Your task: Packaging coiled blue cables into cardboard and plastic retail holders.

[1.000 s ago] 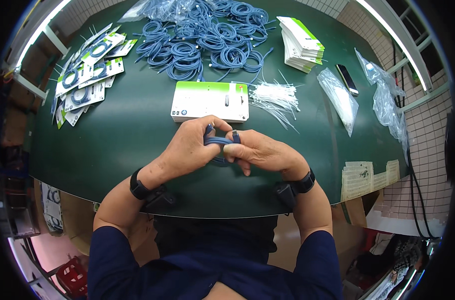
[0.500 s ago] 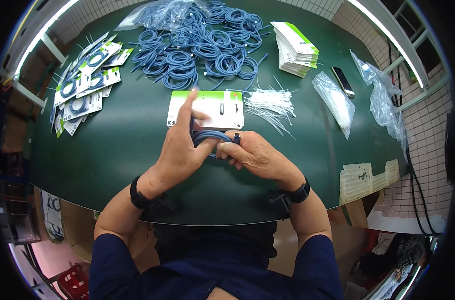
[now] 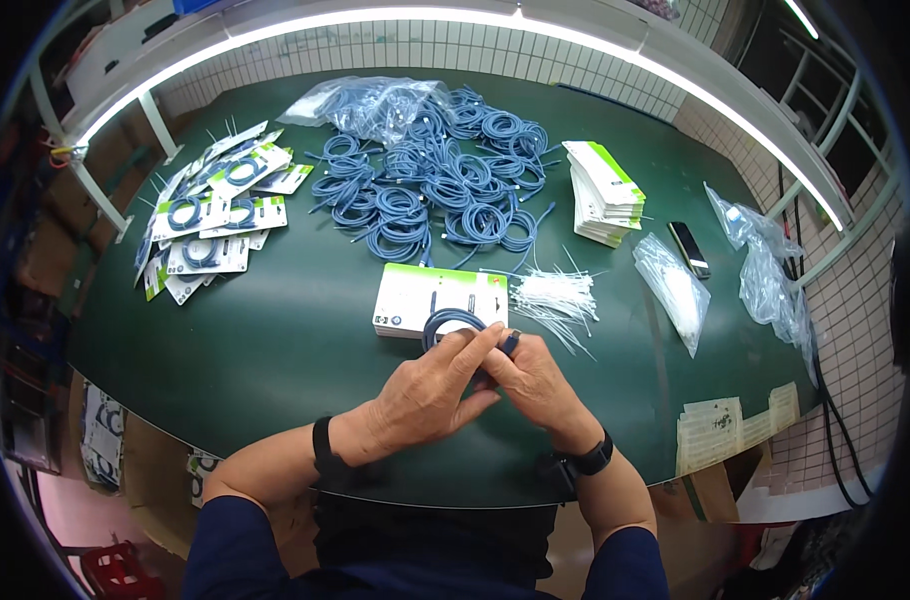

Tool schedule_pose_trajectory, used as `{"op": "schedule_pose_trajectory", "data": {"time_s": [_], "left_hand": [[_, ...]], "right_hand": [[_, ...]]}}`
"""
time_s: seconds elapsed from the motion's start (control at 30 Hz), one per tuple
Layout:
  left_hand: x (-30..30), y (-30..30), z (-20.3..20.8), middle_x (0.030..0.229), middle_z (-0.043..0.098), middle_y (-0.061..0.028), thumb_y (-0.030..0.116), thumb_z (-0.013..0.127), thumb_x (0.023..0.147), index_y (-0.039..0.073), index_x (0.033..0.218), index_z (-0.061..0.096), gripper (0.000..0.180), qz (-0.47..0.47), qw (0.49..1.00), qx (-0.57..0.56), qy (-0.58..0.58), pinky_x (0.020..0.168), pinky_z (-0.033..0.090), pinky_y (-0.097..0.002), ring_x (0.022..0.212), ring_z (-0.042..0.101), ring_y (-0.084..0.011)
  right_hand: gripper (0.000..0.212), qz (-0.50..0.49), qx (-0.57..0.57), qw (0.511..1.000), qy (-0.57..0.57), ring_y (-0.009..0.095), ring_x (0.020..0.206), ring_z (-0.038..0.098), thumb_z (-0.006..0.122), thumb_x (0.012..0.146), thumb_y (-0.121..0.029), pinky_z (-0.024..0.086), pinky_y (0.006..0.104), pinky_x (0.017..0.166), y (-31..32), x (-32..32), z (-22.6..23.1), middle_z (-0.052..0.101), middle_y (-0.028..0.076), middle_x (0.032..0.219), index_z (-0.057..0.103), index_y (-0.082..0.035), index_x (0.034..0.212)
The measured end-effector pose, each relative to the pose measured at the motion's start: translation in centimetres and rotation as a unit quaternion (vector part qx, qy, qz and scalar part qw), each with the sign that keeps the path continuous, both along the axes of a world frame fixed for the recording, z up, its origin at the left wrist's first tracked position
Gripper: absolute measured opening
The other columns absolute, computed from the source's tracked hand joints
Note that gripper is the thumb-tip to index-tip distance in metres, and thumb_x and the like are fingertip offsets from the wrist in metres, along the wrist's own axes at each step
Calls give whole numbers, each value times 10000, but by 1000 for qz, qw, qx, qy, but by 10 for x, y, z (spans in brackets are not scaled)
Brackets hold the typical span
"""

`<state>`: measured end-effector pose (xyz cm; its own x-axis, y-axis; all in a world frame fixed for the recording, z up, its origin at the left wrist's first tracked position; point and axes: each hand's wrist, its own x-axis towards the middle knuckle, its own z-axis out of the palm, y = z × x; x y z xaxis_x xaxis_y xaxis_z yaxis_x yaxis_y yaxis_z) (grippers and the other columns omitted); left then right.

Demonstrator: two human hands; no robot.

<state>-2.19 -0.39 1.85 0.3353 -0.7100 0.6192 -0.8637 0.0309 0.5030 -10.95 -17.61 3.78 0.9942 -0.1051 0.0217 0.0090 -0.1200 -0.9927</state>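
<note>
A coiled blue cable (image 3: 438, 326) is held up between my hands, just in front of a stack of white and green cards (image 3: 400, 300). My right hand (image 3: 537, 382) pinches the right side of the coil, a dark plug end (image 3: 511, 343) poking out above its thumb. My left hand (image 3: 423, 394) is closed at the lower part of the coil, its fingers reaching across to the right hand's. The fingers cover much of the coil's lower right side. To the right of the card stack lies a loose heap of white cable ties (image 3: 557, 296).
Many coiled blue cables (image 3: 400, 207) are heaped at the back, beside a clear plastic bag (image 3: 375, 108). Carded cables (image 3: 215, 215) pile up at the left. Another card stack (image 3: 603, 195), a bag of ties (image 3: 672, 295), a phone (image 3: 688, 249) and crumpled plastic (image 3: 770, 265) are at the right.
My left hand has come down from its raised, spread pose and closed in on the coil beside the right hand. The whole view has tilted up, showing more of the lamp frame.
</note>
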Motion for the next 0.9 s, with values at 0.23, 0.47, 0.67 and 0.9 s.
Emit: {"op": "schedule_pose_trajectory", "data": {"time_s": [0.23,0.47,0.67,0.9], "left_hand": [[21,4,-8,1047,667,-85,105,787,879,38,1389,620,541,-24,992,-19,-125,682,602,-347,879,705,-248],[30,6,-5,925,660,-64,50,808,805,49,1135,724,340,-68,976,-116,-170,629,571,-325,791,680,-216],[33,6,-4,914,657,-64,46,810,809,68,1079,733,281,-110,980,-143,-86,632,573,-331,795,682,-228],[45,11,4,926,657,-50,61,798,810,84,1044,733,245,-155,975,-151,-48,591,560,-326,784,672,-222]], "right_hand": [[334,-90,3,994,-66,83,702,615,701,1006,-76,498,238,586,0,10,-4,658,43,892,586,-3,1311],[410,-58,293,953,54,94,629,584,669,998,-35,471,227,551,-5,3,-4,664,63,914,515,-40,1378],[525,-47,195,979,-28,136,741,633,744,954,-70,522,277,626,-4,-1,-4,690,79,1018,514,-28,1424],[442,-2,-302,924,-233,229,766,660,788,885,-107,539,347,663,6,-3,20,691,99,1022,627,-29,1290]]}}
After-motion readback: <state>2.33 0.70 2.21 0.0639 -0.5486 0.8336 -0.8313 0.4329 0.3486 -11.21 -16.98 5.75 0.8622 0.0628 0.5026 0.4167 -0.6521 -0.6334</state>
